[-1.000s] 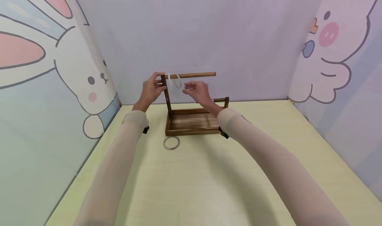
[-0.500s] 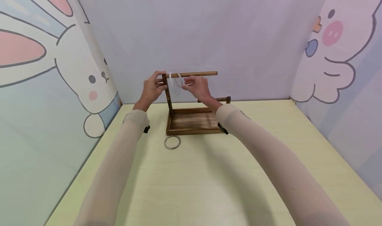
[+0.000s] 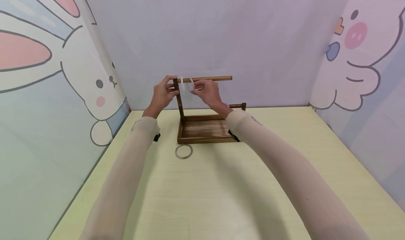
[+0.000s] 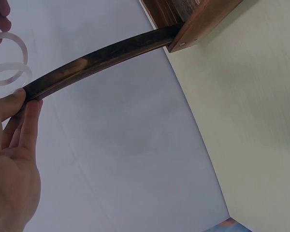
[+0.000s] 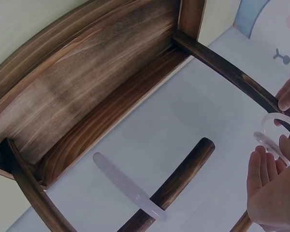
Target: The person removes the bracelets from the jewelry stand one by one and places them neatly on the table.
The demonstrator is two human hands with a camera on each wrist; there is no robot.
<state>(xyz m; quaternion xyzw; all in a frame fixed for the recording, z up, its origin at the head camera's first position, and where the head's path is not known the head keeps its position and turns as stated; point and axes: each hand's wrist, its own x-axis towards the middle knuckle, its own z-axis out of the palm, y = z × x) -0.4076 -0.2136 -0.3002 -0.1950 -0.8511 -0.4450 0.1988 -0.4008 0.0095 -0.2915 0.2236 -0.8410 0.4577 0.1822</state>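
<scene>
In the head view, my left hand (image 3: 162, 94) grips the top of the upright post (image 3: 180, 104) of a dark wooden rack (image 3: 205, 140). The thumb and fingers lie on either side of the post in the left wrist view. A clear bangle (image 3: 192, 83) loops round the rack's top bar (image 3: 218, 78); my right hand (image 3: 209, 92) pinches its side. A second, whitish bangle (image 3: 181, 81) hangs on the same bar, nearer the post. In the right wrist view, another bangle (image 5: 125, 186) hangs on the lower bar (image 5: 183, 174).
A clear bangle (image 3: 184, 151) lies flat on the pale table (image 3: 196, 187), just in front of the rack's tray base. A plain wall (image 3: 215, 32) rises close behind the rack. Cartoon-printed walls stand at both sides.
My right hand has moved slightly left, and its fingertips have come from beside the hanging bangle to pinching it. My left hand keeps its grip on the post. The view has shifted slightly.
</scene>
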